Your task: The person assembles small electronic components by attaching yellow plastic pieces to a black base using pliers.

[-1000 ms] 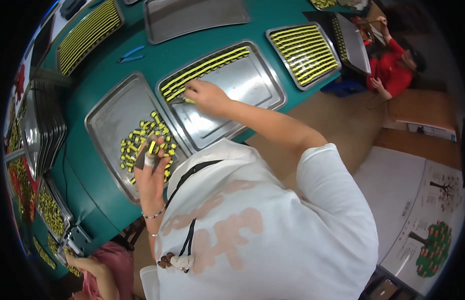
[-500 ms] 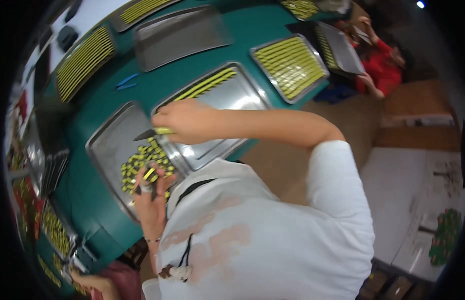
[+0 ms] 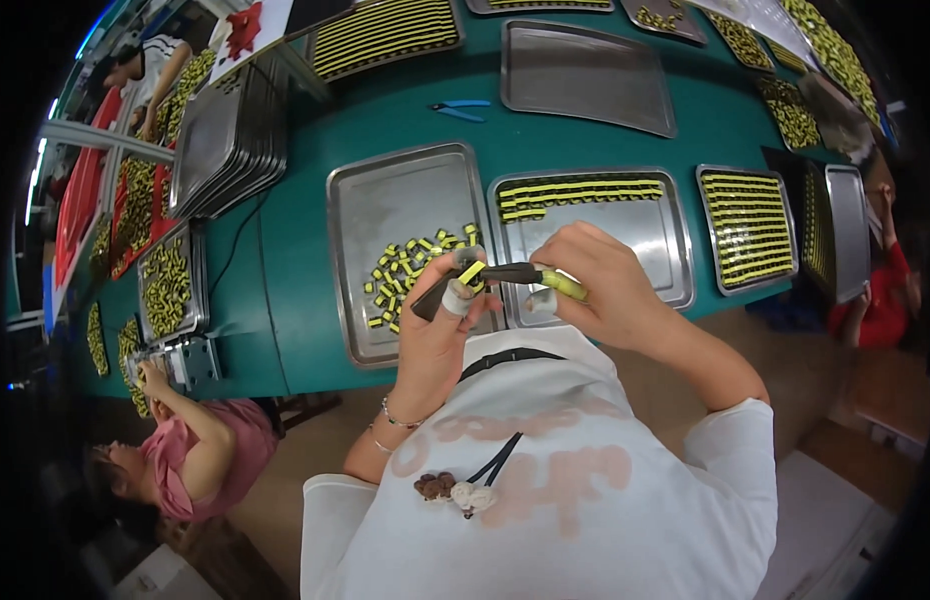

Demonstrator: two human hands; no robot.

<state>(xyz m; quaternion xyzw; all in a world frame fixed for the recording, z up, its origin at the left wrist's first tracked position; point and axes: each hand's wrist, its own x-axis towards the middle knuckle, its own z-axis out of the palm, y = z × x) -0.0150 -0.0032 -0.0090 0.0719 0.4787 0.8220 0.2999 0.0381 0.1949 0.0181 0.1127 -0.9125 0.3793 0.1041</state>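
Observation:
My left hand, with a pale band and grey cover on its fingers, pinches a small black-and-yellow block. A dark flat piece shows beside the same fingers; whether it is held is unclear. In my right hand is a dark-tipped tool with a yellow-green handle, its tip reaching the block. Loose black-and-yellow blocks lie in a metal tray under my left hand. Beneath my right hand, a second metal tray holds similar blocks in rows along its far edge.
Blue-handled pliers lie beyond the trays, near a bare metal tray. A filled tray stands at right; stacked trays stand at left. One co-worker in pink sits at left, another in red at right.
My right hand has brought the tool down to the block in my left hand, which has lifted from the loose blocks. The whole view has turned.

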